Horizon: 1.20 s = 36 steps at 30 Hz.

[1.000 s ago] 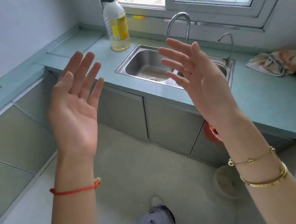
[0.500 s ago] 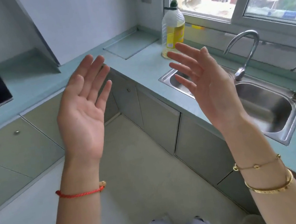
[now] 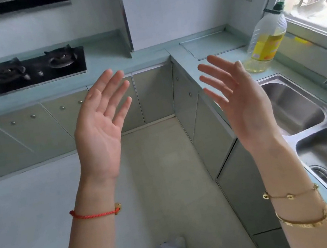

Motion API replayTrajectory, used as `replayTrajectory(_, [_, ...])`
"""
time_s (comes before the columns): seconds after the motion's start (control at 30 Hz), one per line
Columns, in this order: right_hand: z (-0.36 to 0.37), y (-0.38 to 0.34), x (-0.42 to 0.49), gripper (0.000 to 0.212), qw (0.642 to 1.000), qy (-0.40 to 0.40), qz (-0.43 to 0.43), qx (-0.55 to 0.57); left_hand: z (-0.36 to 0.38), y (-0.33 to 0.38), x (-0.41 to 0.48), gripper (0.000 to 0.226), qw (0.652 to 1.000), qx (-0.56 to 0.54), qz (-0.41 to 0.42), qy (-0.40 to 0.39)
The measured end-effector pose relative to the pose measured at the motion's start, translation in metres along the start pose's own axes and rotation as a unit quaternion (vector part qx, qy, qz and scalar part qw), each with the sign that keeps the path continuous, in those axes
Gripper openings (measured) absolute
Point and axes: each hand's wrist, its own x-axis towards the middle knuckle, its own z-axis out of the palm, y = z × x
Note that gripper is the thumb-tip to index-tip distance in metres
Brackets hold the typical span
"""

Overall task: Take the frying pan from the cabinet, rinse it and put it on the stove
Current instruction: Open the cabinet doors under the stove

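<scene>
A: What is being held in each grip?

B: Nothing. The left hand [image 3: 97, 132] and the right hand [image 3: 242, 102] are being held up over the floor, palms facing, fingers spread, both grips empty.

A: Where is the frying pan being kept?

B: It is not being shown; presumably it is being stored behind one of the closed cabinet doors [image 3: 30, 127] under the table [image 3: 106, 64].

A: What is being left to do?

B: Everything, by this judgement. No door is being opened yet. The sink [image 3: 290, 103] is being left dry and unused, and the stove [image 3: 30, 72] is being left bare.
</scene>
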Motion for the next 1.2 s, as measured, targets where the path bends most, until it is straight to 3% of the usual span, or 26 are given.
replayTrajectory(0.53, [-0.028,0.045,-0.080,0.041,0.991,-0.088,0.105,-0.011,-0.013,-0.038,-0.112,0.045,0.989,0.014,-0.030,0.144])
replayTrajectory(1.2, [-0.026,0.092,-0.106,0.035,0.980,-0.105,0.166,-0.018,-0.054,-0.067,-0.149,0.044,0.973,0.052,-0.085,0.209])
